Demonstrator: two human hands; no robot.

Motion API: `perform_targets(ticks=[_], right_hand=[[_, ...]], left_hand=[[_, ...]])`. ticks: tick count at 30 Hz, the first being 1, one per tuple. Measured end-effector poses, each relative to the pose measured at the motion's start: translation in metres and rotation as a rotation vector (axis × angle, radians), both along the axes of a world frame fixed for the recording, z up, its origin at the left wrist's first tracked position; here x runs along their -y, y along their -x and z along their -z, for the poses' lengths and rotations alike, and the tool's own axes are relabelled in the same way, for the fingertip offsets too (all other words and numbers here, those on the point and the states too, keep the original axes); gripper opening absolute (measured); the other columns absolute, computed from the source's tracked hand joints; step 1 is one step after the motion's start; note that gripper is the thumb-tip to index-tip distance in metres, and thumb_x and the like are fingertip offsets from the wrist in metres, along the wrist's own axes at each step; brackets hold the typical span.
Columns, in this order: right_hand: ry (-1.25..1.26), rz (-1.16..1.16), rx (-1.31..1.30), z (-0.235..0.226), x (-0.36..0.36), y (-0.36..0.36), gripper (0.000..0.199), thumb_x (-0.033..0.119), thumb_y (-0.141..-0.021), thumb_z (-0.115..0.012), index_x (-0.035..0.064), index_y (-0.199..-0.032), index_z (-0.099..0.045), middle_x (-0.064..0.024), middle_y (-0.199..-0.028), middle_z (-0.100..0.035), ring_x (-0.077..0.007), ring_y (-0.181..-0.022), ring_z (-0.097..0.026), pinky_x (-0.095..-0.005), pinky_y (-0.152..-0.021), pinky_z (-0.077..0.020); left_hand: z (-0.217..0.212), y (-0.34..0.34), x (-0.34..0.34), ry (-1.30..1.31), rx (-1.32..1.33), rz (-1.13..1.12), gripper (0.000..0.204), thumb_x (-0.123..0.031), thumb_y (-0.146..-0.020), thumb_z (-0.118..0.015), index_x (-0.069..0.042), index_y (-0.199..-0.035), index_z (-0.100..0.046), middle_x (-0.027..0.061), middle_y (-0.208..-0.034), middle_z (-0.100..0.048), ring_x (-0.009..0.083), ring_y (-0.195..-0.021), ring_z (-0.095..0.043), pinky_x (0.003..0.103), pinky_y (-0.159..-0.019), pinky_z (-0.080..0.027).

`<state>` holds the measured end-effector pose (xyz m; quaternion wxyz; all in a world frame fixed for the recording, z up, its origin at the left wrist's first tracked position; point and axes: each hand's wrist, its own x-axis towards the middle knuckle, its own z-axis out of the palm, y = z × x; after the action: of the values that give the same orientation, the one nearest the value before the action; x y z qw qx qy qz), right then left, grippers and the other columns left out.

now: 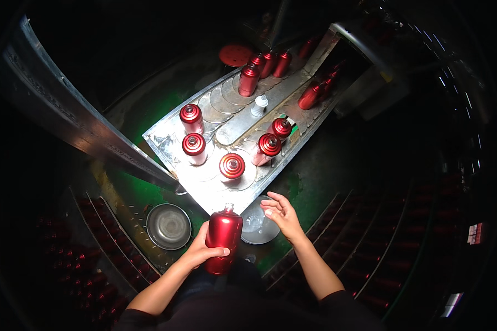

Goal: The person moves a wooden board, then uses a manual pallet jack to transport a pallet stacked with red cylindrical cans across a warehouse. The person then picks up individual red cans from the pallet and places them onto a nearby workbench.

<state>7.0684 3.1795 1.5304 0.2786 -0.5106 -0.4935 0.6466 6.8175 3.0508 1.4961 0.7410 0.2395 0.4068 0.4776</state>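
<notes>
My left hand [201, 249] is wrapped round a shiny red bottle [225, 234], held upright in front of my body just off the near corner of a metal conveyor table [196, 185]. The bottle's narrow silver neck points up and away from me. To the right of it, my right hand [281, 214] hovers with fingers apart and nothing in them. Closest on the table stands another red bottle [232, 167] with a ringed shoulder. More such bottles stand behind it along both sides of the table, among them a red bottle [194, 148] at the left and a red bottle [268, 148] at the right.
A small white fitting [259, 105] stands on the table's middle strip. Round metal pans [169, 227] sit low on either side of me. At the left rises a curved metal panel [88, 121]. Racks of red bottles [74, 265] flank me. A red round stool [236, 55] is beyond the table.
</notes>
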Motion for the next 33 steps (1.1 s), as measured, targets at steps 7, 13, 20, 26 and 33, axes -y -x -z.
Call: perform_targets(ticks=[7, 13, 20, 26, 33], right_hand=[[0.130, -0.282, -0.040, -0.055, 0.038, 0.056, 0.076, 0.011, -0.071, -0.085, 0.0045, -0.134, -0.043, -0.0084, -0.128, -0.052, -0.0188, -0.122, -0.050, -0.0354, -0.102, -0.0426], [-0.263, -0.444, 0.118, -0.106, 0.029, 0.094, 0.073, 0.016, -0.062, -0.089, 0.0046, -0.124, -0.054, -0.0075, -0.121, -0.057, -0.0182, -0.117, -0.054, -0.0351, -0.102, -0.0432], [-0.897, -0.258, 0.230, -0.201, -0.041, 0.145, 0.080, 0.008, -0.058, -0.088, 0.0036, -0.128, -0.051, -0.0073, -0.117, -0.058, -0.0171, -0.108, -0.059, -0.0319, -0.097, -0.0479], [-1.170, 0.023, 0.378, -0.161, -0.136, 0.203, 0.072, 0.018, -0.059, -0.089, 0.0097, -0.123, -0.057, -0.0101, -0.121, -0.057, -0.0236, -0.112, -0.058, -0.0371, -0.098, -0.0477], [-1.083, -0.058, 0.550, -0.020, -0.208, 0.270, 0.076, 0.021, -0.052, -0.085, 0.0104, -0.121, -0.055, -0.0159, -0.119, -0.055, -0.0322, -0.114, -0.055, -0.0409, -0.100, -0.0470]], left_hand=[[-0.027, 0.002, -0.011, -0.260, -0.124, 0.270, 0.104, -0.018, -0.064, -0.089, -0.004, -0.147, -0.029, 0.0114, -0.134, -0.050, 0.0207, -0.125, -0.049, 0.036, -0.105, -0.039], [-0.036, 0.020, -0.006, -0.295, -0.163, 0.137, 0.121, -0.022, -0.062, -0.091, -0.006, -0.151, -0.011, 0.0178, -0.133, -0.051, 0.0263, -0.124, -0.051, 0.039, -0.105, -0.040], [0.001, 0.055, 0.031, -0.252, -0.105, -0.145, 0.106, -0.022, -0.073, -0.084, -0.009, -0.152, -0.014, 0.0198, -0.150, -0.031, 0.0316, -0.140, -0.033, 0.046, -0.114, -0.027], [0.031, 0.078, 0.100, 0.059, -0.008, -0.256, 0.062, -0.012, -0.089, -0.064, -0.004, -0.143, -0.035, 0.0176, -0.127, -0.054, 0.0223, -0.116, -0.055, 0.034, -0.100, -0.044], [0.063, 0.107, 0.163, 0.231, -0.052, -0.545, 0.056, -0.010, -0.090, -0.063, -0.004, -0.141, -0.038, 0.0169, -0.121, -0.060, 0.0195, -0.109, -0.060, 0.030, -0.094, -0.047]])
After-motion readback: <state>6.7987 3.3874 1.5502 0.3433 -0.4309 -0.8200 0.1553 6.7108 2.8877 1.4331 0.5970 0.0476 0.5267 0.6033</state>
